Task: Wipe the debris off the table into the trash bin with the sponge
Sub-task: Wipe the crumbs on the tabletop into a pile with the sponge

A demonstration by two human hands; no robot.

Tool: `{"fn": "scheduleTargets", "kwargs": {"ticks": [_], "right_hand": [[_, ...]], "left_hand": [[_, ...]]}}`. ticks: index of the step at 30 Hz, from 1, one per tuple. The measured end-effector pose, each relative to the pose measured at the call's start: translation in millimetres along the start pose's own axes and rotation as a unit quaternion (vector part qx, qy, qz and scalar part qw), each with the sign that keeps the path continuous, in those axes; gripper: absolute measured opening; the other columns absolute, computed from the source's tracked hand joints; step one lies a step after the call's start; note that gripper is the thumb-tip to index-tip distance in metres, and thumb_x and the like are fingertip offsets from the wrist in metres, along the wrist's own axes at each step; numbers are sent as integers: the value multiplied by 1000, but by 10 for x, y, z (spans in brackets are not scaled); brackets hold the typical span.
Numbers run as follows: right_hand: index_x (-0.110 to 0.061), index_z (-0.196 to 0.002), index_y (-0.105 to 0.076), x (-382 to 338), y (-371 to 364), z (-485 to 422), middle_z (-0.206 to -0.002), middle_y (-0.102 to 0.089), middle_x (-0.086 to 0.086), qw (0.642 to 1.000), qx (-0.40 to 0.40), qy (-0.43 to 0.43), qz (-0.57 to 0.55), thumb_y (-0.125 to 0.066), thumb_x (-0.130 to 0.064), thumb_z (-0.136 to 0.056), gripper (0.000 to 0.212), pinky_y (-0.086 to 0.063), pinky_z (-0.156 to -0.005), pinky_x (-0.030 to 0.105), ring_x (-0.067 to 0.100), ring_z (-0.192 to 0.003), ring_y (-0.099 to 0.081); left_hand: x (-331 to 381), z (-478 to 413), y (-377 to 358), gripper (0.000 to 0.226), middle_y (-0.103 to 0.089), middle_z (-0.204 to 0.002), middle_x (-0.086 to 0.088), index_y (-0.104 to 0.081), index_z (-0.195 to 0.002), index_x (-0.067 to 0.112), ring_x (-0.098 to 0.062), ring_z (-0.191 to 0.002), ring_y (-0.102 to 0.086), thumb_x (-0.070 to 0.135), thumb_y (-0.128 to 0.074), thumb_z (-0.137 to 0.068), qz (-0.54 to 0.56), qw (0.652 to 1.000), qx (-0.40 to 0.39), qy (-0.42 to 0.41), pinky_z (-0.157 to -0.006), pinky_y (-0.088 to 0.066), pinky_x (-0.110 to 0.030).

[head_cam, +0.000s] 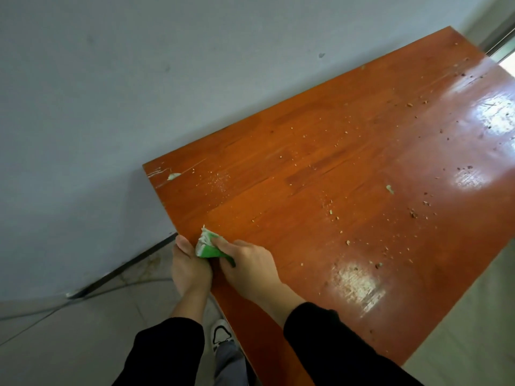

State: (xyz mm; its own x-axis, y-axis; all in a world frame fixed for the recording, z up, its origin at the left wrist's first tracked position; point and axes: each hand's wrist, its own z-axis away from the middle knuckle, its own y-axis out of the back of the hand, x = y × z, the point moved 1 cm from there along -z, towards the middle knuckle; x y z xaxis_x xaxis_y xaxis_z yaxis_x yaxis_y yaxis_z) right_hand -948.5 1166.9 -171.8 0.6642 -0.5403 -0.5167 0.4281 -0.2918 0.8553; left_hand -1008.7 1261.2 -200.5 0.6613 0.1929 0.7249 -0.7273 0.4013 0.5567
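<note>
Currently, I see my right hand (pixel 248 263) gripping the crumpled green sponge (pixel 207 247) at the glossy wooden desk (pixel 334 168) edge; left hand (pixel 189 266) alongside, fingers hidden; crumbly debris (pixel 413 213) scattered.

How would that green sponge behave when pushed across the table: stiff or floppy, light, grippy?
Probably soft and floppy: the green sponge looks crumpled under the right hand gripping it. Likely light, since a few fingers manage it. Its frayed white edge suggests it may shed bits on the glossy table.

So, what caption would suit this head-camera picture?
Right hand presses a green sponge at the crumb-strewn table's edge, left hand alongside.
</note>
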Motion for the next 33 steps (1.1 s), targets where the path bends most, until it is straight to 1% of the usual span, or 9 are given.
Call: {"fn": "scheduleTargets", "kwargs": {"ticks": [3, 6, 8, 11, 14, 17, 21, 28, 33], "right_hand": [[-25, -129, -54, 326, 148, -138, -76, -65, -2, 999, 14, -36, 22, -52, -17, -89, 40, -44, -42, 21, 12, -53, -57], [-22, -129, -54, 790, 395, -315, -77, -66, -2, 990, 59, -116, 53, -53, -19, -92, 38, -32, -39, 14, 8, -49, -53], [-23, -131, -53, 1070, 589, -411, -74, -66, -3, 980, 76, -170, 73, -54, -24, -93, 38, -27, -37, 15, 6, -44, -48], [-22, -133, -51, 1281, 860, -487, -73, -68, -1, 966, 103, -226, 70, -51, -26, -93, 40, -36, -39, 21, 12, -47, -53], [-21, -128, -56, 988, 866, -513, -64, -64, -8, 974, 126, -184, -29, -43, -40, -91, 44, -44, -37, 27, 12, -45, -55], [-19, -130, -54, 447, 529, -499, -74, -69, -8, 986, 37, -111, -119, -46, -31, -91, 42, -53, -39, 33, 12, -49, -63], [-18, -132, -51, -117, 30, -395, -77, -68, -5, 984, -60, -68, -154, -47, -20, -93, 39, -36, -33, 13, 4, -43, -51], [-19, -123, -58, -16, -79, -2, -69, -67, -6, 999, 20, 39, -7, -49, -28, -86, 39, -32, -40, 11, 3, -47, -53], [-21, -131, -53, 661, 370, -270, -71, -65, -6, 988, 98, -98, 63, -50, -26, -92, 39, -39, -35, 18, 7, -46, -53]], "left_hand": [[71, 56, 7, 56, -61, -114, -25, -56, -114, -1, -35, -99, -57, 35, -14, -103, -5, 1000, 15, -15, -76, -30, -28], [52, 63, -3, 58, -58, -94, -18, -56, -110, 1, -19, -76, -47, 37, -12, -103, -27, 999, 28, -27, -72, -32, -30], [31, 37, -12, 56, -49, -83, -6, -56, -104, 3, -17, -73, -46, 38, -12, -102, -43, 998, 36, -31, -69, -33, -30], [-10, 10, -25, 56, -49, -72, 1, -54, -94, 4, -19, -67, -51, 39, -11, -102, -54, 997, 41, -36, -55, -32, -25], [-55, -34, -32, 58, -52, -70, -5, -54, -90, 5, -20, -63, -52, 41, -10, -101, -46, 998, 33, -38, -51, -29, -25], [-65, -36, -22, 58, -54, -69, -7, -54, -85, 6, -20, -62, -54, 42, -11, -101, -21, 999, 18, -33, -50, -29, -25], [-80, -109, 20, 51, -53, -69, -2, -53, -83, 12, -18, -63, -51, 42, -17, -101, 21, 999, -29, -9, -53, -35, -28], [-218, -210, 103, 50, -60, -71, -2, -54, -71, 20, -19, -66, -57, 50, -27, -99, 50, 995, -86, -31, -62, -45, -31], [-59, -228, 129, 51, -50, -69, -6, -50, -72, 11, -17, -64, -48, 46, -25, -100, 41, 997, -64, -10, -60, -37, -29]]}}
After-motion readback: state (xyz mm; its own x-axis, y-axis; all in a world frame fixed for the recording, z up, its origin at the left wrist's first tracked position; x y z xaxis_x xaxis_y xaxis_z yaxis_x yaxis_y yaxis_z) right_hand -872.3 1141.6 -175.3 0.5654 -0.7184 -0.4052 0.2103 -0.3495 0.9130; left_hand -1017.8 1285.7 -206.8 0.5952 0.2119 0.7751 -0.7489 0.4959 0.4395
